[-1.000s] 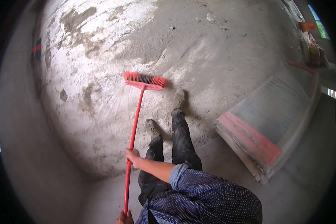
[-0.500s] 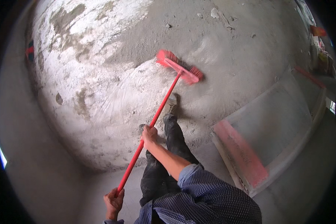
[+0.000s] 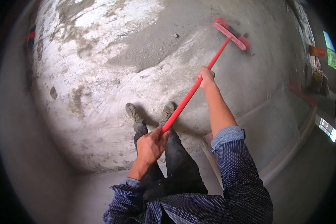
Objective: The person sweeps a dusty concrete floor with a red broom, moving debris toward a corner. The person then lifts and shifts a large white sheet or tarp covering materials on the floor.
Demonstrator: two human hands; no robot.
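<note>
A red push broom [image 3: 188,98] slants from in front of my body up toward the far right. My left hand [image 3: 152,145] is closed round the near end of its handle, above my legs. Farther along the stick, my right hand [image 3: 206,77] grips it with the arm stretched forward. The broom head [image 3: 231,36], red with red and dark bristles, meets the grey floor at the far right and is slightly blurred. Pale dusty patches cover the floor [image 3: 104,93] to the left, and loose grey grit [image 3: 149,48] lies near the middle.
A framed mesh screen [image 3: 272,123] leans at the right, partly behind my right arm. Bare grey walls [image 3: 18,130] rise at the left. Bags and an orange thing [image 3: 316,51] stand at the far right. A small stone [image 3: 175,35] lies on the floor.
The broom head has moved away to the far right. Both hands have moved forward and right with the handle, and my right arm has stretched out. Both shoes now show side by side.
</note>
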